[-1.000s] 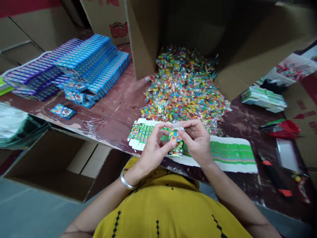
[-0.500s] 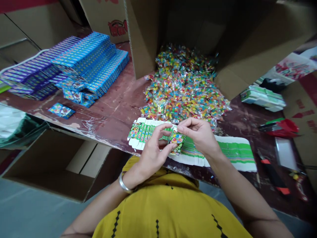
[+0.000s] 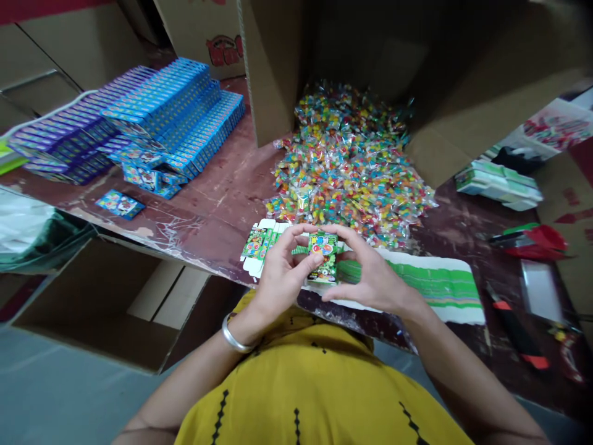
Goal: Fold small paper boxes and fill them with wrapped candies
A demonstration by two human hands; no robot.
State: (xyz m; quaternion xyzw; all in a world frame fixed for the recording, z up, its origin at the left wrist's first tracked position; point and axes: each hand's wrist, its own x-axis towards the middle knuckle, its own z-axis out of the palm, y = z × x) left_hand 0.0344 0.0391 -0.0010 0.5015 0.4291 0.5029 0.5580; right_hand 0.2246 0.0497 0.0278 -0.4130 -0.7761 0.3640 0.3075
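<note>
Between my two hands stands a small green candy box [image 3: 325, 264] with a colourful printed front. My left hand [image 3: 287, 272] is closed on its left side, thumb pressed across the front. Curved around the right side, my right hand [image 3: 368, 272] has its fingertips on the top edge and its thumb at the bottom edge. Below and beside my hands lies a long row of flat green and white cartons [image 3: 430, 284], fanned over one another. At the row's left end, an unfolded carton [image 3: 256, 243] shows its printed face and white flaps.
Small clear candy packets [image 3: 347, 173] spill from a big cardboard box [image 3: 273, 74] lying open behind. Blue boxes [image 3: 162, 105] and purple boxes [image 3: 69, 136] are stacked at left. An open carton [image 3: 92, 309] stands below the table edge. A black and orange tool [image 3: 519, 334] lies at right.
My right hand has gone from pinching at the box's white top flap to spreading around its right side. The white flap no longer shows, and the box front now faces me more upright.
</note>
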